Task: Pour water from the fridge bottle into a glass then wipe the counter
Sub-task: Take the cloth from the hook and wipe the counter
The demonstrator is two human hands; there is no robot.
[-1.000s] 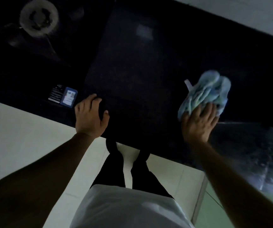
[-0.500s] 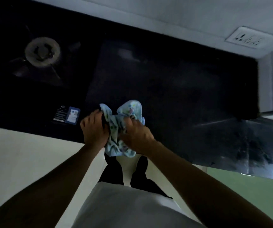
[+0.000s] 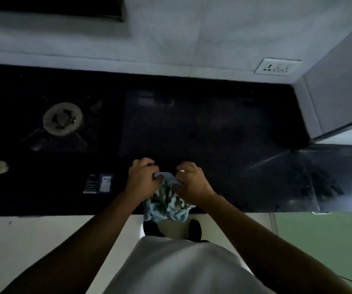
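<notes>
- A light blue patterned cloth (image 3: 166,203) is held bunched between both hands at the near edge of the black counter (image 3: 223,132), directly in front of the person.
- The left hand (image 3: 142,179) is closed in a fist around the cloth's upper left part, with the knuckles turned upward.
- The right hand (image 3: 191,181) is likewise curled tight around the cloth's upper right part; a small pale tag or corner is seen at its fingertips.
- A short band of cloth is stretched between the two fists, and the rest hangs in a crumpled mass below them, overlapping the counter's front edge.
- A gas burner (image 3: 63,119) is set into the dark hob surface to the left, well apart from the hands.
- A small pale rounded object (image 3: 0,167), possibly a knob, is seen near the far left of the hob; the dim light leaves its nature unclear.
- A label sticker (image 3: 98,183) is fixed to the hob's front just beside the left hand.
- A wall socket plate (image 3: 276,67) is mounted on the pale tiled wall behind the counter, to the right.
- A white shirt (image 3: 183,266) and dark shoes are seen at the bottom, over a pale floor.
</notes>
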